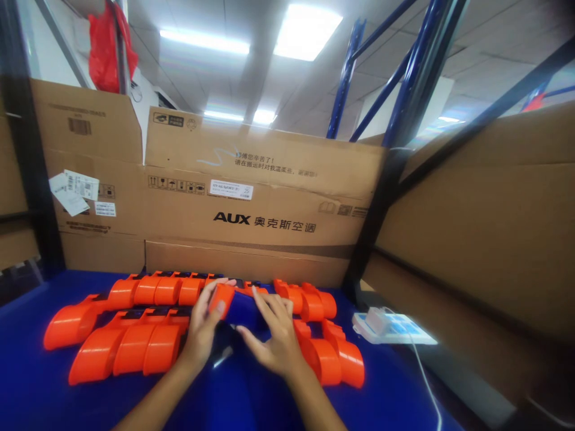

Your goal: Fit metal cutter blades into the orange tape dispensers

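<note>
Left hand point(203, 326): pinching orange plastic part point(223, 297), held above blue bench point(36, 389) between two part rows | Right hand point(273, 335): fingers spread, empty, just beside part | Advice: steady part with both hands, align square with neighbouring orange parts point(135, 344).

Bright ceiling panels point(305, 30), glare, blurred edges

Middle cardboard box point(265, 197): "AUX" brand print plus Chinese characters; white sticker labels unreadable.
</note>
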A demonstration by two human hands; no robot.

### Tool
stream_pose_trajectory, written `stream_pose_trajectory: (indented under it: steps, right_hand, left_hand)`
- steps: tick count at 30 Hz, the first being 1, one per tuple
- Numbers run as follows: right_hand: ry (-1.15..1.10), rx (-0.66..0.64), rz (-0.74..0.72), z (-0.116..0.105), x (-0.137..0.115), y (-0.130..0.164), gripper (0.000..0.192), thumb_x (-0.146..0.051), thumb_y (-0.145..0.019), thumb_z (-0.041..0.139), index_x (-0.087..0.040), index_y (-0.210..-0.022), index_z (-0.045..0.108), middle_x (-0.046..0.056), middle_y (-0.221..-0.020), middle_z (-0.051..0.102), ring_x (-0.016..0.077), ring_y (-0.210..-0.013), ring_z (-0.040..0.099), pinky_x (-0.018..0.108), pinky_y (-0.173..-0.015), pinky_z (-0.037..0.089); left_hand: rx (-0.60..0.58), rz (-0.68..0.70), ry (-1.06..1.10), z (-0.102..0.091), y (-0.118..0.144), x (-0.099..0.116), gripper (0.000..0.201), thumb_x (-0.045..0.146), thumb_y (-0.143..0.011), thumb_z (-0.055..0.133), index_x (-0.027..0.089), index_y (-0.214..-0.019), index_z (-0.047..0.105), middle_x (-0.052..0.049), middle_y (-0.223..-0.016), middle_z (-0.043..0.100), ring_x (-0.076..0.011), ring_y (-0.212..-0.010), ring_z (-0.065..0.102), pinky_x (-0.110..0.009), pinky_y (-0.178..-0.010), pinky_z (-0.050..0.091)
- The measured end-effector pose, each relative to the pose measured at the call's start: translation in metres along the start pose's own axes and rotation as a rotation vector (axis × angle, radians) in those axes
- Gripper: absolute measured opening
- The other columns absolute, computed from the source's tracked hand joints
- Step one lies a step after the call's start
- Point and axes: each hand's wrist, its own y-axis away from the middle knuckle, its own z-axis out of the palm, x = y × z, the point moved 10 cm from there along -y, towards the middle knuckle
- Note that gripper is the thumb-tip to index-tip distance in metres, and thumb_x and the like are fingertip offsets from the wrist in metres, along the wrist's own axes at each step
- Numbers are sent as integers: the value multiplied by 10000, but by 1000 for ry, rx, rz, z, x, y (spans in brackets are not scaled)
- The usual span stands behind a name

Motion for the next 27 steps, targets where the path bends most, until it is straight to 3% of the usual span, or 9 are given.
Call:
stream_pose_trajectory:
  steps: [5,8,10,12,15,17,20,24,27]
  right_hand:
    - [-295,9,164,-2,14,-3,478,-448,-904,595,-280,-1351,582,99,-1218,671,320,-1085,600,498,-970,424]
    - [-558,-76,318,16,27,1,396,-517,-963,464,-235,-1018,736,55,-868,711,252,-845,623,374,-775,494]
    - [-651,-111,422,29,36,7,483,-573,-947,468,-200,-734,689,-1,-625,580,176,-629,527,294,-615,442]
    - [-670,-89,501,35,46,12,531,-599,-922,502,-186,-598,587,-34,-547,457,128,-539,422,262,-543,373]
    - [-667,-20,519,31,51,13,488,-600,-926,497,-189,-710,646,-9,-641,560,159,-624,530,275,-604,442]
    - [-683,-1,443,25,44,8,460,-596,-948,451,-209,-990,697,51,-913,690,227,-881,640,332,-787,511]
    - [-634,-20,273,11,24,0,502,-564,-942,483,-243,-1319,563,101,-1300,623,282,-1214,568,426,-1012,459]
    - [-396,-52,102,2,2,-2,630,-423,-778,763,-233,-1339,548,125,-1386,567,313,-1280,523,460,-1095,402]
    - [-330,-11,104,3,5,1,534,-365,-769,786,-224,-1253,610,123,-1259,655,295,-1159,615,441,-1039,464]
  left_hand:
    - [55,-83,157,-10,3,-14,415,467,-832,661,228,-1171,669,-77,-1259,677,-288,-1256,555,-389,-1063,415]
    - [19,-176,169,-9,7,-26,377,351,-736,770,222,-1083,698,-75,-1105,737,-297,-1117,644,-399,-976,483]
    - [16,-215,171,-9,10,-31,352,322,-693,806,213,-1012,707,-71,-1018,754,-285,-1001,689,-385,-888,528]
    - [40,-232,158,-10,11,-35,329,317,-673,830,200,-956,708,-58,-936,763,-246,-868,712,-345,-794,551]
    - [74,-243,130,-10,6,-36,308,350,-677,841,171,-882,698,-34,-791,752,-184,-687,696,-282,-661,544]
    - [142,-233,124,-16,1,-35,304,397,-695,828,164,-818,676,-2,-685,719,-148,-593,662,-245,-588,518]
    - [249,-214,149,-31,-9,-34,346,470,-727,790,162,-826,669,8,-661,707,-129,-556,644,-224,-546,496]
    - [297,-217,185,-45,-18,-38,404,520,-763,744,165,-951,700,-27,-774,747,-158,-641,686,-247,-592,531]
    - [308,-248,206,-47,-18,-42,376,494,-780,742,172,-969,696,-32,-816,745,-154,-655,683,-252,-618,557]
